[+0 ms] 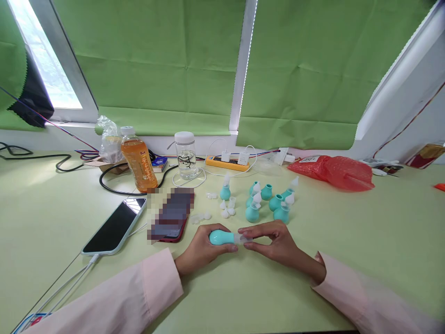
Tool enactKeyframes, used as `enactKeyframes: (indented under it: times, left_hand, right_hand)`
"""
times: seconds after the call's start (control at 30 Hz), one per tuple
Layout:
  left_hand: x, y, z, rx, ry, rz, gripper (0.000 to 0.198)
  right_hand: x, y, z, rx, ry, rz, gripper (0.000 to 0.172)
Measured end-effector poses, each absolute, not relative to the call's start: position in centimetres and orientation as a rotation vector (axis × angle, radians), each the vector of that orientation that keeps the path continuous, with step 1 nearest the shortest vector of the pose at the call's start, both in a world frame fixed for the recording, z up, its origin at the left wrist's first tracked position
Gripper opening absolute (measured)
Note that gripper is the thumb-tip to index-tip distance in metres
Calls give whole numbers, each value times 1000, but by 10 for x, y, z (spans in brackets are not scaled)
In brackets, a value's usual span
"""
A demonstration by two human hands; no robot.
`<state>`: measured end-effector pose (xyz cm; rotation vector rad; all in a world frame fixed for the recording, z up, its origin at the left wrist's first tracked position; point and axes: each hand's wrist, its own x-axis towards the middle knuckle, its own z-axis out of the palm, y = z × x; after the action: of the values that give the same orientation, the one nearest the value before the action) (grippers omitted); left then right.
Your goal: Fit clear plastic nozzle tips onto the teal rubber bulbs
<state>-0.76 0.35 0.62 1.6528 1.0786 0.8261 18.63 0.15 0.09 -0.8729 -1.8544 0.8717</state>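
Note:
My left hand [203, 248] is closed round a teal rubber bulb [221, 237], which lies sideways with its neck to the right. A clear plastic tip [240, 239] sits at the neck, pinched between the thumb and fingers of my right hand [276, 241]. Whether the tip is fully seated I cannot tell. Beyond my hands stand several teal bulbs [252, 213], some with white nozzles and some with bare mouths. One bulb with a nozzle [225, 192] stands apart on the left. Small white nozzle pieces [225, 213] and clear caps [196, 218] lie near it.
To the left lie a white-edged phone [113, 227] on a cable and a red-cased phone [177, 232]. An orange drink bottle [139, 160], a clear cup [186, 157] and a power strip [227, 163] stand at the back. A red plastic bag [333, 172] lies at back right.

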Motion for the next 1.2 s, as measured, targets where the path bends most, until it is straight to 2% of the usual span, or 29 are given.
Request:
enactKeyframes:
  times: [0.1, 0.2, 0.33, 0.43, 0.53, 0.73, 0.83, 1.0, 1.2]
  left_hand:
    - [-8, 5, 7, 1690, 1074, 856, 32]
    - [-8, 5, 6, 1598, 1038, 821, 28]
    - [-9, 5, 4, 1417, 946, 701, 34]
    - [-10, 5, 3, 1362, 850, 692, 33]
    - [-10, 7, 2, 1350, 823, 695, 33]
    - [-11, 8, -2, 1321, 658, 731, 52]
    - [-11, 8, -2, 1354, 659, 716, 53]
    - [-9, 6, 1, 1459, 877, 686, 39]
    - [-8, 6, 1, 1513, 934, 694, 39]
  right_hand:
    - [185, 0, 2, -885, -1837, 877, 19]
    - [182, 0, 4, -951, -1727, 1040, 22]
    - [179, 3, 7, -985, -1499, 1308, 25]
    - [179, 4, 9, -964, -1436, 1354, 22]
    - [180, 3, 9, -944, -1495, 1272, 22]
    - [181, -1, 7, -862, -1610, 1156, 22]
    - [182, -3, 7, -877, -1716, 1043, 22]
    - [183, -7, 11, -779, -1984, 593, 22]
    - [185, -6, 11, -503, -2178, 120, 25]
